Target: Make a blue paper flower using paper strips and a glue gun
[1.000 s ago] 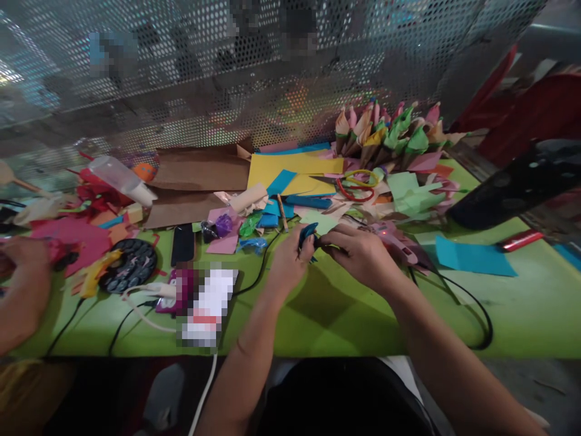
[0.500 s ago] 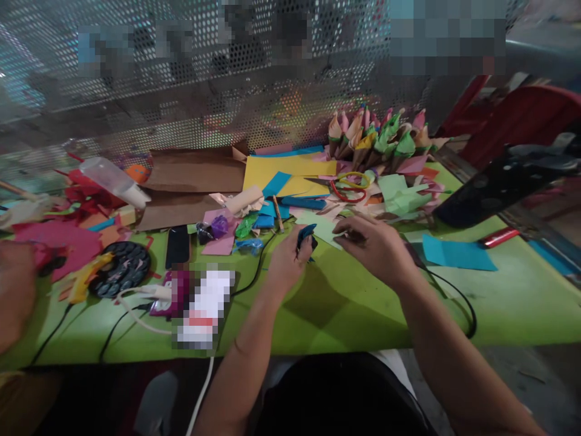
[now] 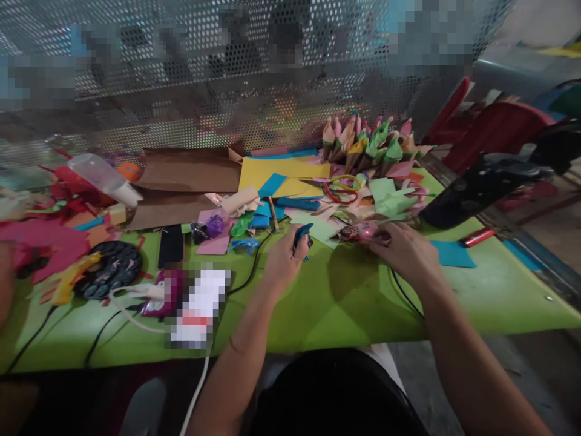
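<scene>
My left hand [image 3: 287, 257] is closed on a small folded blue paper piece [image 3: 303, 233], which has a dark part near the fingers. To its right, my right hand [image 3: 406, 248] grips a pinkish glue gun [image 3: 363, 232] with a small red light glowing on its body. The gun's tip points left toward the left hand, with a gap between them. A black cord [image 3: 403, 293] runs down from it. Beneath the gun's tip lies a light green paper sheet [image 3: 313, 227]. Fingers hide part of both held things.
Scissors [image 3: 342, 189], yellow paper [image 3: 281, 175] and many paper cones [image 3: 363, 145] lie at the back. A dark bottle [image 3: 467, 188] leans at right near a red tube [image 3: 479, 237]. At left are a yellow glue gun [image 3: 77, 278], a phone [image 3: 171, 246] and another person's arm [image 3: 5, 284].
My right hand has moved right and now grips the glue gun, which was not visible in it before. The left hand keeps the blue paper piece. The view has shifted slightly.
</scene>
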The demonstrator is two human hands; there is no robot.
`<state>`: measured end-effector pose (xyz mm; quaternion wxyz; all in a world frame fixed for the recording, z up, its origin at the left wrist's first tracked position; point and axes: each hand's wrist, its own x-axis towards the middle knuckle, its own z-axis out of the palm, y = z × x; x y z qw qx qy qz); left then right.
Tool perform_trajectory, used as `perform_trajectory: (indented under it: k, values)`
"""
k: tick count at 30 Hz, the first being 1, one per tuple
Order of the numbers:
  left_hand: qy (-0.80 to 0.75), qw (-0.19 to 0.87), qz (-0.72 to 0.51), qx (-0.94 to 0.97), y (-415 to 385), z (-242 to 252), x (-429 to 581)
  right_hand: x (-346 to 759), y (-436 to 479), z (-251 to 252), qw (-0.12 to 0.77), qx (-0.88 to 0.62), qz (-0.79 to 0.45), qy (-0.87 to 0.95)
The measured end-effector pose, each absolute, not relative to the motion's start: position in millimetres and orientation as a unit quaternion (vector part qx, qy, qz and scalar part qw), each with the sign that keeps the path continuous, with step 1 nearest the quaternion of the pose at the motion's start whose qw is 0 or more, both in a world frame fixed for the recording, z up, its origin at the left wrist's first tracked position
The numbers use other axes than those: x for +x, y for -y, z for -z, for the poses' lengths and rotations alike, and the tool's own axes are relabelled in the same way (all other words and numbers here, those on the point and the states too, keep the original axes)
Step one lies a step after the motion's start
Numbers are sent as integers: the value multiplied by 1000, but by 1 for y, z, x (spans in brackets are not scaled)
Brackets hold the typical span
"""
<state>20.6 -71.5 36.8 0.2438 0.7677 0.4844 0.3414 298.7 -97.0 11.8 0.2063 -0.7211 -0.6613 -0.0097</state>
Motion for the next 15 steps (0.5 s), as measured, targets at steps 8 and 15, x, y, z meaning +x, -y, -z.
perform_trajectory:
  k: [8,15]
  values:
    - [-475,253,-338,772,72,-36,21,315,89,-2,136,-771,-45,620]
    - [-480,254,-337,769,71,-37,21,305,94,-19,366,-696,-227,574]
